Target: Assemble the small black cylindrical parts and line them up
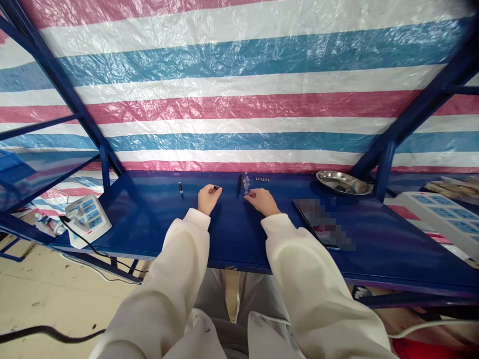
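Observation:
My left hand [208, 198] is closed over the blue table [235, 234], its fingers pinching a small dark piece [216, 187] too small to name. My right hand [261, 200] is closed too, thumb and fingertips together at the near end of a row of small clear pieces [246, 182]. Whether anything sits between those fingertips I cannot make out. Just left of the clear pieces is a line of small black pieces [239, 183]. Farther back on the right, several small shiny metal pieces [262, 180] lie in a row. A short black-and-white cylinder [180, 188] stands left of my left hand.
A shallow metal dish [343, 183] sits at the back right, with a dark tablet-like device [318, 223] nearer me. White power strips [89, 219] flank the table. Blue frame posts [385, 167] and a striped plastic sheet [239, 109] bound the back.

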A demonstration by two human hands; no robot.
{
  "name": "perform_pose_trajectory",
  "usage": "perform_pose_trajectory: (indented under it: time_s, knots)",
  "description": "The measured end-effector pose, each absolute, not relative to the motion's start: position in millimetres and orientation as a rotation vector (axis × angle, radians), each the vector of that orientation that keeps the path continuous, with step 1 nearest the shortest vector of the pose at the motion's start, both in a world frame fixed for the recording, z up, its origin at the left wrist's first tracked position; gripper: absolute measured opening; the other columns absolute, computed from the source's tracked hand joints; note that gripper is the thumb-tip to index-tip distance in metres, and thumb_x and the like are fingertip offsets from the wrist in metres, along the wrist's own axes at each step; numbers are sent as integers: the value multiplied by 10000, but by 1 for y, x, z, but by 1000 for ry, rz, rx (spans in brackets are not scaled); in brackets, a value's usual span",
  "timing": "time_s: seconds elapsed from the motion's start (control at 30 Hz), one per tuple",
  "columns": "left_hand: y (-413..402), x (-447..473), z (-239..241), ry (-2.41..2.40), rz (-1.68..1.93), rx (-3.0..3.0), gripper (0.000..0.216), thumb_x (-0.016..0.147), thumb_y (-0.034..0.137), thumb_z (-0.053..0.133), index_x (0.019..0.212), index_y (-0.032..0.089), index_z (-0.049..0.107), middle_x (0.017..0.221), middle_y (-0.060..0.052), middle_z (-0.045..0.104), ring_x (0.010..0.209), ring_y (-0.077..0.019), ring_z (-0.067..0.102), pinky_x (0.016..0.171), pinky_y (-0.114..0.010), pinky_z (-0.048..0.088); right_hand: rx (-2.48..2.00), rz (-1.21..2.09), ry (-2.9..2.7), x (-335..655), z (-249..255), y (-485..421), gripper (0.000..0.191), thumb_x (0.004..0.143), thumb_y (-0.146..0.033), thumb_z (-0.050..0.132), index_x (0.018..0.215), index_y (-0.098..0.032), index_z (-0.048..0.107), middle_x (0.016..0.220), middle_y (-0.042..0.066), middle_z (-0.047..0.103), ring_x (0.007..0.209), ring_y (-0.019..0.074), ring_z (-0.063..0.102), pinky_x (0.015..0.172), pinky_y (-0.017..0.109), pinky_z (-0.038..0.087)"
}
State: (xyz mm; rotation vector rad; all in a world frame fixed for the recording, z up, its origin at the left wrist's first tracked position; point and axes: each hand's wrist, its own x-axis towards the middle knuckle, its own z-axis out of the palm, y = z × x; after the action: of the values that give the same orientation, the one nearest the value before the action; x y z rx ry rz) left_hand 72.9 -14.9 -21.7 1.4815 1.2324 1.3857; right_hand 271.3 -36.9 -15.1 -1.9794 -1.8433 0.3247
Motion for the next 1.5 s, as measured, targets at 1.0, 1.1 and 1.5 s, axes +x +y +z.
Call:
perform_pose_trajectory:
  time_s: [1.0, 1.1, 1.5]
  knots:
    - [-19, 105, -10, 1621, 778, 2002, 168, 698, 329, 667, 680, 162, 683, 726, -40, 683, 683, -145, 595, 636, -247, 416, -2098, 319, -1770, 264, -15, -37, 285, 834, -353, 528, 957, -179, 717, 947, 100, 706, 924, 232, 636, 740, 271, 438]
    - [-15, 117, -8, 1644, 726, 2055, 155, 705, 319, 662, 703, 167, 695, 742, -49, 686, 693, -150, 597, 625, -246, 408, -2118, 307, -1787, 263, -12, -39, 283, 834, -358, 523, 949, -194, 722, 950, 98, 705, 925, 232, 637, 737, 271, 437]
    - [-8, 133, -14, 1753, 614, 2078, 216, 729, 384, 665, 813, 197, 730, 832, -83, 701, 815, -185, 624, 705, -260, 435, -2138, 333, -1788, 261, -7, -42, 280, 830, -361, 524, 944, -207, 727, 965, 98, 703, 934, 230, 635, 737, 267, 443]
